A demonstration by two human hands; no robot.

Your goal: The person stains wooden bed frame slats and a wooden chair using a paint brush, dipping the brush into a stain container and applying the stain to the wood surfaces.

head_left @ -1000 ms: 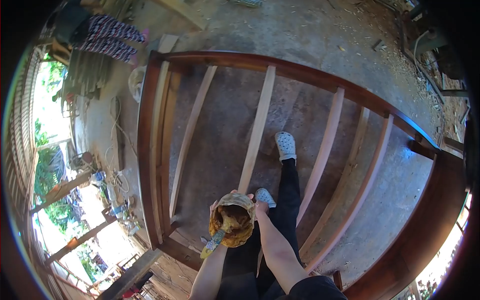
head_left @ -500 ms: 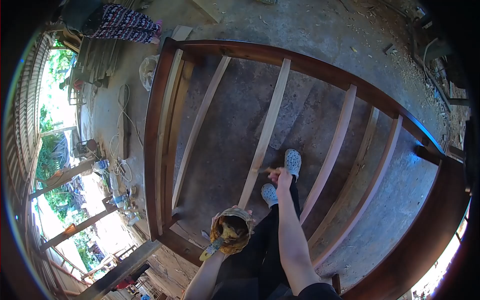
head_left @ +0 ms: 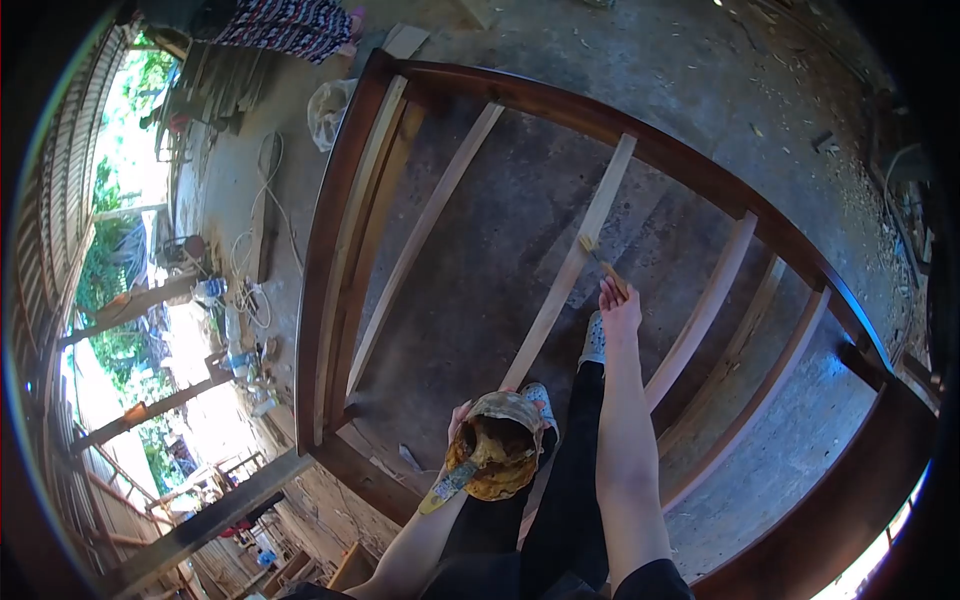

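My right hand point(head_left: 621, 309) is closed round the handle of a paintbrush point(head_left: 604, 266), its bristles right at the edge of a pale wooden slat point(head_left: 607, 195). This slat spans a dark brown wooden frame point(head_left: 560, 100). Low in the view, my left hand point(head_left: 459, 418) grips a stained, crusted pot point(head_left: 510, 408) tilted so its opening faces me. Brown and yellowish residue coats the inside. A second brush point(head_left: 447, 487) with a yellowish handle leans over the pot's rim. Most of my left fingers are hidden behind the pot.
Other slats point(head_left: 425, 220) cross the frame, and I stand between them in light clogs point(head_left: 593, 340). A plastic bag point(head_left: 328, 112) and a cord point(head_left: 270, 190) lie on the concrete floor at left. A person in patterned trousers point(head_left: 285, 28) is at the top left, by stacked boards point(head_left: 228, 80).
My right hand has moved the paintbrush up and right, farther along the slat. The pot in my left hand has shifted right in view and slightly up, as the camera view also shifted.
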